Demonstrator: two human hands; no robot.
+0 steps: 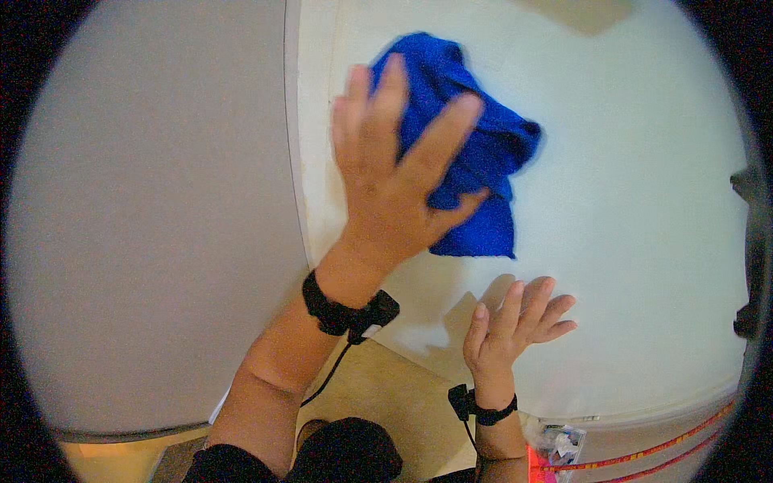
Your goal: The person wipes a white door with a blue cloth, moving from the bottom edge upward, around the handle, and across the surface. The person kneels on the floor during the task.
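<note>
A crumpled blue cloth (474,232) lies on a smooth white surface (634,211). Over its left part is my left hand (392,175), blurred, with the fingers spread and some reaching past the cloth's edge. Whether the palm presses on the fabric is hidden. Lower and to the right, my right hand (510,338) has its fingers apart and nothing in them. Its shadow falls on the white surface beside it, and I cannot tell whether it touches. Each wrist wears a black band with a small device, the left band (332,311) and the right band (492,410), with a cable from each.
A wide grey panel (151,211) borders the white surface on the left. Dark fittings (758,253) line the far right edge. At bottom right are red-and-yellow strips (652,456) and a clear plastic packet (564,444). Tan floor (386,386) shows between my arms.
</note>
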